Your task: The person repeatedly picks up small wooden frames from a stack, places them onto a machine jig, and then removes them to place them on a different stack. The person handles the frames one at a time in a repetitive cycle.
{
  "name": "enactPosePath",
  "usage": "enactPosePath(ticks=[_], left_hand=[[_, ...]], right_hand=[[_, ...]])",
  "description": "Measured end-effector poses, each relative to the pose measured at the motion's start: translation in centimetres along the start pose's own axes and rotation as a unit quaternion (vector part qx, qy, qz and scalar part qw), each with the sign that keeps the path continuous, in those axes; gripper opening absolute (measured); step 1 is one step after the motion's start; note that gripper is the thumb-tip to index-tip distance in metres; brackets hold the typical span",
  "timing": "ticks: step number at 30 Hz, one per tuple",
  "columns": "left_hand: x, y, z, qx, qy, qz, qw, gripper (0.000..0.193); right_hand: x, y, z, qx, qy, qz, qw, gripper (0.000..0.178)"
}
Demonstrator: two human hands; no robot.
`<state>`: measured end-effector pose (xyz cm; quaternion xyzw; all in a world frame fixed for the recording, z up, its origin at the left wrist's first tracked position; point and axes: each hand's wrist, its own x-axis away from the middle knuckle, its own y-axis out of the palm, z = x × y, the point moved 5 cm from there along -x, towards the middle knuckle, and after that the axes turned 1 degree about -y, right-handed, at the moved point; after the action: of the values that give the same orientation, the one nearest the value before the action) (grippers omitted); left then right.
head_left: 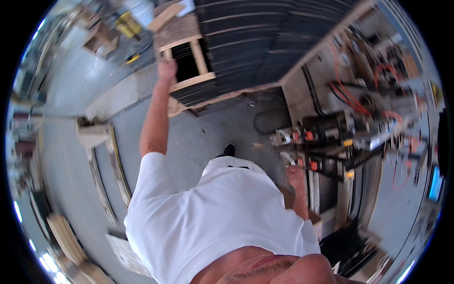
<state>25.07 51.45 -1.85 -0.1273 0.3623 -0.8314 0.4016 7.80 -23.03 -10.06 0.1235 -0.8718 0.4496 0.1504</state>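
Note:
My left arm stretches forward, and my left hand (167, 70) is closed around the left side of a light wooden frame (198, 57). Four-sided, with a dark opening in its middle, the frame sits at the near left end of a dark, slatted stack (250, 42). At my right side my right hand (296, 175) is low, its fingers curled. Just beyond it is a row of clamp-like tools (312, 165) with orange parts; whether the hand touches one is unclear. What it holds, if anything, is hidden.
A cluttered workbench (302, 90) with orange hoses (350, 97) runs along the right. A loose board (165, 17) lies beyond the frame. Back left are a cardboard box (101, 40) and a yellow bucket (127, 25). Long wooden rails (118, 163) stand at left.

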Motion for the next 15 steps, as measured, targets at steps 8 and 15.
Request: enactPosePath(ticks=[8,15], left_hand=[[7.6,-6.0,2.6,0.019,0.131,0.235,0.963,0.043],[33.5,4.6,13.9,0.303,0.237,-0.083,0.919,0.017]], right_hand=[[9.2,-12.1,1.4,-0.018,0.056,0.154,0.986,0.03],[27.7,-29.1,0.6,0.113,0.108,0.386,0.909,0.031]])
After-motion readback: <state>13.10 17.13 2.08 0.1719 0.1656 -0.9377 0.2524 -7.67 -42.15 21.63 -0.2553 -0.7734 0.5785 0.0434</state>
